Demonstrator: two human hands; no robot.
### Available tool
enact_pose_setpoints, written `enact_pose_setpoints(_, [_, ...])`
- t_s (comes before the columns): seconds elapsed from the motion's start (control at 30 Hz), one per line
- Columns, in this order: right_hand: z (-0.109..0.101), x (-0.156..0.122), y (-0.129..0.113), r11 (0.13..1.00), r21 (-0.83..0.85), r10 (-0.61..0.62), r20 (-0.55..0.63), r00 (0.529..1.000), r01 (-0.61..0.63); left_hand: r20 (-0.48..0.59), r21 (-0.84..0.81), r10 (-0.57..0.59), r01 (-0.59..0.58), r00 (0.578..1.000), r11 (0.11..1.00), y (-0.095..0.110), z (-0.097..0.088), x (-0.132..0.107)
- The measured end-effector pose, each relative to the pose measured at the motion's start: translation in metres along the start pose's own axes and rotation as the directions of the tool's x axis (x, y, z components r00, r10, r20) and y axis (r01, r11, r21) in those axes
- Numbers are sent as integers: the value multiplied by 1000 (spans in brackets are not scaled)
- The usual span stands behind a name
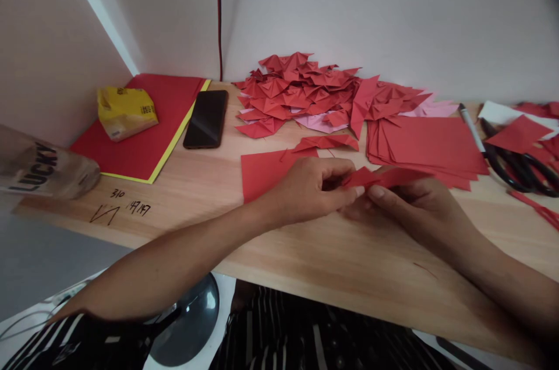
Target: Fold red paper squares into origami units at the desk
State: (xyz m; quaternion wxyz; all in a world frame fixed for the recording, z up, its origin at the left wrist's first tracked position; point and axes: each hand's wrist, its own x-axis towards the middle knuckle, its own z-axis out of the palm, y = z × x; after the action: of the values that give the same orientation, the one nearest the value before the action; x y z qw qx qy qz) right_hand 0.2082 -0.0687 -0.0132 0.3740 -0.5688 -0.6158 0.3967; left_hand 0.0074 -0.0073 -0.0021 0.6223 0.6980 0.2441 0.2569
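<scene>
My left hand and my right hand meet over the wooden table, both pinched on one folded red paper piece held just above the wood. A flat red paper sheet lies under and behind my left hand. A folded red strip rests just beyond the hands. Further back lies a heap of folded red paper shapes, with a few pink ones among them. A stack of red square sheets sits to the right of the hands.
A black phone lies next to a red and yellow folder bearing a yellow tissue pack. Black scissors and a marker pen lie at right among paper scraps. A plastic bottle lies at the left edge.
</scene>
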Motion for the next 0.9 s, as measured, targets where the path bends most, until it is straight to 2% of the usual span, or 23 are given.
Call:
enact_pose_setpoints(0.13, [-1, 0, 0, 1000, -10, 15, -60, 998, -16, 15, 90, 2, -3, 1000, 996, 1, 0, -1])
enact_pose_setpoints(0.33, [-5, 3, -3, 997, -49, 51, -54, 997, -53, -101, 192, 115, -94, 988, 977, 3, -6, 0])
enact_pose_setpoints(0.53, [-5, 3, -6, 999, 1, 55, -4, 998, -55, 33, 231, 128, -132, 991, 964, 7, -12, -1])
enact_pose_setpoints(0.9, [-3, 3, -5, 999, 18, 29, 49, 998, -30, 39, 238, 133, -138, 990, 961, 4, -9, 1])
